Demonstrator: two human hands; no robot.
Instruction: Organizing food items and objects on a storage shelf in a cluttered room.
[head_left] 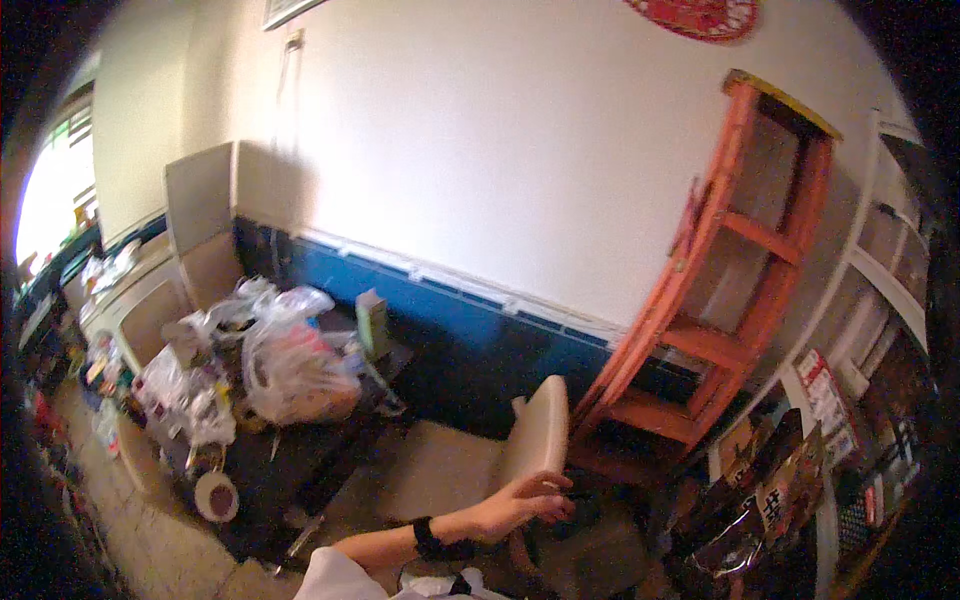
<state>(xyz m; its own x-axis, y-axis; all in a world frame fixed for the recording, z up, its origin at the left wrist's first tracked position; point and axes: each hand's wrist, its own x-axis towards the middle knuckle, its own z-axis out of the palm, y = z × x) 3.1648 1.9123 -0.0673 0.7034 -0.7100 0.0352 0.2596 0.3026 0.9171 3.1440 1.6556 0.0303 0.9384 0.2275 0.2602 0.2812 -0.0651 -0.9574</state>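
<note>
My left hand reaches across from the lower left, a black band around its wrist. Its fingers are spread and slightly bent, with nothing visible in them. Just beyond the fingers rises the cream backrest of a chair; whether they touch it I cannot tell. The chair's pale seat extends to the left of the backrest. Below the fingertips lies a dim, dark area whose contents are hard to make out. My right hand is out of the picture.
An orange stepladder leans against the wall on the right. Beside it stands a white shelf rack, with brown paper bags below. Plastic bags pile up on a dark table at left, near a roll of tape.
</note>
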